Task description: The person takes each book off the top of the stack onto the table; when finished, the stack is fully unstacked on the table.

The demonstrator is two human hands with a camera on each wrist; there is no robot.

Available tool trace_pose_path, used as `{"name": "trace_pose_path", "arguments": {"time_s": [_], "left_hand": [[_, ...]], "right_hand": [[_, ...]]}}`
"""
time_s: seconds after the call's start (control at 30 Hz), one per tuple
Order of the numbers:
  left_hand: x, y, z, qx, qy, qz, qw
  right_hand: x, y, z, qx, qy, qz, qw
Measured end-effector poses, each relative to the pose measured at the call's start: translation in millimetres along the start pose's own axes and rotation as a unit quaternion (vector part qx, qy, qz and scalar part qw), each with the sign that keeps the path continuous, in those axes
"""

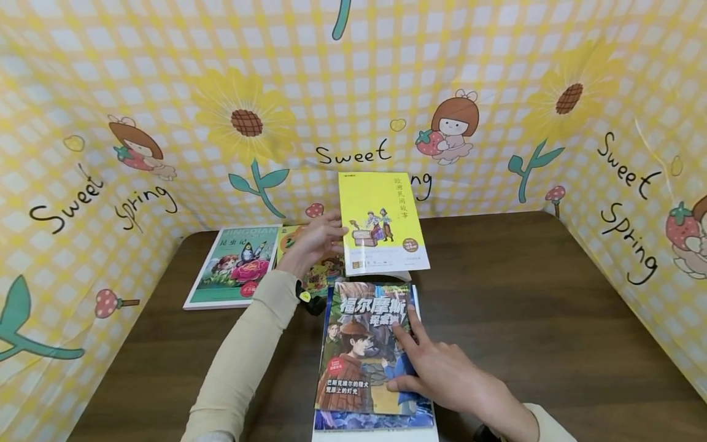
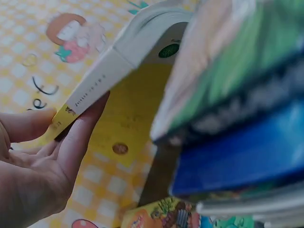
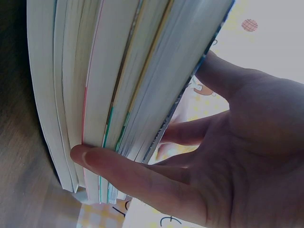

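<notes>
My left hand (image 1: 317,239) pinches the yellow book (image 1: 381,215) by its spine edge, thumb on one side and fingers on the other. In the left wrist view the book's white and yellow spine (image 2: 90,90) is tilted, and its pages bow. Nearer to me is a stack of books, topped by a detective comic-style book (image 1: 359,350) with a figure in a brown cap. My right hand (image 1: 442,368) rests on this stack with fingers extended, some on the cover. One finger lies across the page edges (image 3: 114,95) in the right wrist view.
A green insect book (image 1: 237,264) with a butterfly cover lies at the back left of the dark wooden table (image 1: 525,307). Beside it, a colourful yellow book (image 1: 323,276) is partly hidden by my left hand. A yellow checked cloth (image 1: 353,86) stands behind and on both sides.
</notes>
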State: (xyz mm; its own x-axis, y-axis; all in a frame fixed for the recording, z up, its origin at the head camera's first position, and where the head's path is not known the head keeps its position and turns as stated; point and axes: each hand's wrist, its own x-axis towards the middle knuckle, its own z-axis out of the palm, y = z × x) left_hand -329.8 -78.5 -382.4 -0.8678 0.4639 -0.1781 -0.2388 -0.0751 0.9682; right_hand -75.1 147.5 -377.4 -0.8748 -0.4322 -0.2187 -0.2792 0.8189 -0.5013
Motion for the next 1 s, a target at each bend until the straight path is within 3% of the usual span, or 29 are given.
{"name": "trace_pose_path", "arguments": {"time_s": [0.07, 0.2, 0.37, 0.43, 0.53, 0.73, 0.8, 1.0], "left_hand": [[4.5, -2.1, -1.1, 0.012, 0.003, -0.010, 0.9999], [4.9, -6.8, -6.2, 0.062, 0.043, -0.052, 0.9958], [-9.5, -7.0, -18.3, 0.194, 0.092, -0.093, 0.9722], [-14.5, -6.1, -22.7, 0.222, 0.100, -0.104, 0.9643], [-18.4, -8.4, -27.5, 0.236, 0.099, -0.122, 0.9591], [-20.6, -26.8, -34.9, 0.282, 0.086, -0.096, 0.9508], [-19.9, -29.4, -34.4, 0.288, 0.079, -0.082, 0.9508], [-2.2, -37.5, -18.5, 0.228, 0.053, -0.097, 0.9675]], "right_hand": [[0.1, 0, 0, 0.000, 0.002, -0.002, 1.0000], [1.1, -1, 1, -0.001, 0.003, -0.007, 1.0000], [1.5, 0, 1, -0.001, 0.000, -0.009, 1.0000], [1.6, 0, 1, -0.004, 0.001, -0.009, 0.9999], [1.9, 1, 0, -0.005, -0.006, -0.009, 0.9999], [2.7, 0, 5, 0.005, -0.023, -0.013, 0.9996], [2.1, -1, 5, 0.006, -0.020, -0.016, 0.9996], [0.0, 0, 2, 0.004, -0.010, -0.003, 0.9999]]}}
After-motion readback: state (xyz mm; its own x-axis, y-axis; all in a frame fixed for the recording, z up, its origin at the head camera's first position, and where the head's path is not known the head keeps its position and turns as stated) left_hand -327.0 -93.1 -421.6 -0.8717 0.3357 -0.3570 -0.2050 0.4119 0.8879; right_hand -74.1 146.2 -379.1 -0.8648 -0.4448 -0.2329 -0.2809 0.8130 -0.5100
